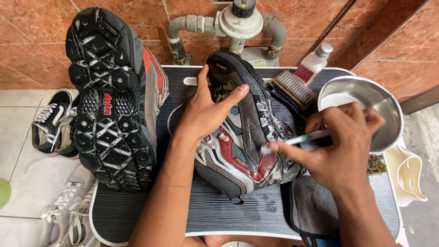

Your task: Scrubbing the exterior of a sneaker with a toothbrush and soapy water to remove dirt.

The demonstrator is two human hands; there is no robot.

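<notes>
I'm mid-scrub: my left hand clamps the grey, red and black hiking boot lying at the ribbed grey tray's middle, fingers spread over its collar. My right hand pinches a pale slim toothbrush, bristles apparently touching the sudsy side. Next calls for short strokes; the steel bowl crowds the tray's right edge, the upturned second boot its left.

Glossy metal bowl, ribbed matt tray, soapy fabric boot.
</notes>
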